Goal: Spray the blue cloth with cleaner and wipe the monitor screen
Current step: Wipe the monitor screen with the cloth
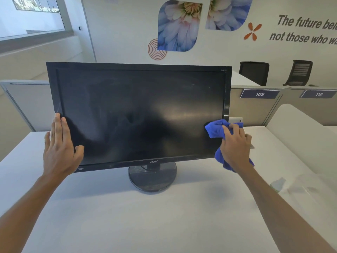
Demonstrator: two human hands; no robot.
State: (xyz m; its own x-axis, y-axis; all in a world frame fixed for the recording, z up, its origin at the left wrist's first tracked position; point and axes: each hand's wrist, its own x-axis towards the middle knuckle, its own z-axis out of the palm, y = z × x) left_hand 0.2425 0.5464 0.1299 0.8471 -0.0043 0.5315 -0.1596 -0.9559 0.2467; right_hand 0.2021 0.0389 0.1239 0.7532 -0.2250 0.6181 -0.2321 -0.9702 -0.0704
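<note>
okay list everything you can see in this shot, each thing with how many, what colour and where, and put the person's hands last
monitor: one, black, screen dark and smudged, on a round stand mid-table
blue cloth: one, blue, bunched against the screen's lower right edge
spray bottle: one, clear, blurred, on the table at right
table: one, white, under the monitor
office chairs: two, black, behind the partition at right
desk number signs: two, dark blue, reading 109 and 110, on the partition
flower prints: two, blue and white, on the back wall
left hand: one, open, flat on the monitor's lower left corner
right hand: one, gripping the cloth
</note>
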